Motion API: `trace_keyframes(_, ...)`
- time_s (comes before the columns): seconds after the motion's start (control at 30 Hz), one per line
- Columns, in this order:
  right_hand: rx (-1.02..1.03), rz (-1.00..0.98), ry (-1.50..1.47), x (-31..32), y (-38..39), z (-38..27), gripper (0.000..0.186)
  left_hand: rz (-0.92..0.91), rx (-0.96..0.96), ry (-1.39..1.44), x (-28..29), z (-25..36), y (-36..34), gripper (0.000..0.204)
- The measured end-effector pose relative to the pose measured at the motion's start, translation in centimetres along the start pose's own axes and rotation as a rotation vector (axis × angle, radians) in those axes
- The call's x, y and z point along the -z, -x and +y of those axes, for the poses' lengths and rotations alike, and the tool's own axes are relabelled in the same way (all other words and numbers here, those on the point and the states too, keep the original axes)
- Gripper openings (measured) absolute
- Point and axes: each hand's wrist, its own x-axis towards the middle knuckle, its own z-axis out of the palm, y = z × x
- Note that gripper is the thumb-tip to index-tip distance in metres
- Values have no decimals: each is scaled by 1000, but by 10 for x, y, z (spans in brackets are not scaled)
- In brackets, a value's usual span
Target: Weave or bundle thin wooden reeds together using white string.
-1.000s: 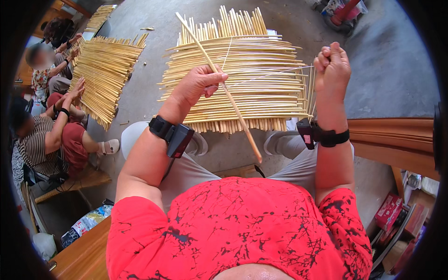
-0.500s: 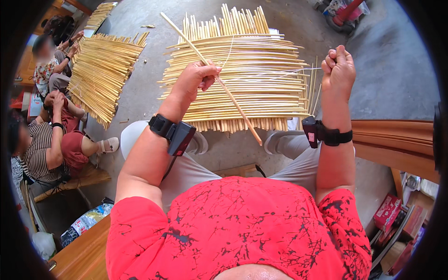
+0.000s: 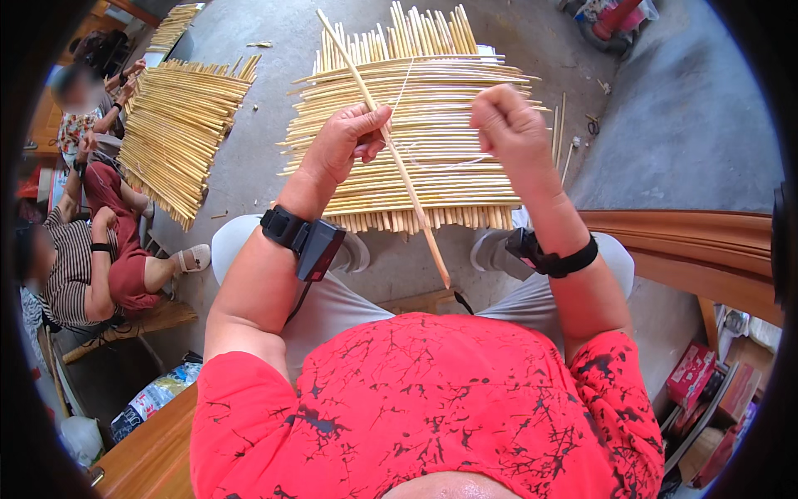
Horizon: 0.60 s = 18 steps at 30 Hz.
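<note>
My left hand grips a long pale bamboo stick that slants from the upper left down toward my lap. My right hand is closed on a thin white string that runs back to the stick and up over the mat. Both hands hover above a woven mat of pale bamboo strips lying on the grey floor in front of my knees. A black band sits on each wrist.
A second bamboo mat lies to the left, with two other people seated beside it. A wooden bench edge runs along my right. Loose sticks and small scissors lie right of my mat. Boxes sit at lower right.
My right hand has moved left and down, from beside the mat's right edge to over the mat, drawing the string with it. The stick in my left hand has tilted steeper.
</note>
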Motion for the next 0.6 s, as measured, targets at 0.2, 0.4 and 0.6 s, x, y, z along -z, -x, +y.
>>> trace_keyframes(0.2,-5,-85,24,-22,9,5,4,-1,2,24,-2,2,2,28)
trace_keyframes(0.4,82,-161,150,-29,12,5,6,-18,20,28,-2,2,3,27)
trace_keyframes(0.6,-4,-83,242,-23,9,13,7,-16,-1,38,-1,0,3,26)
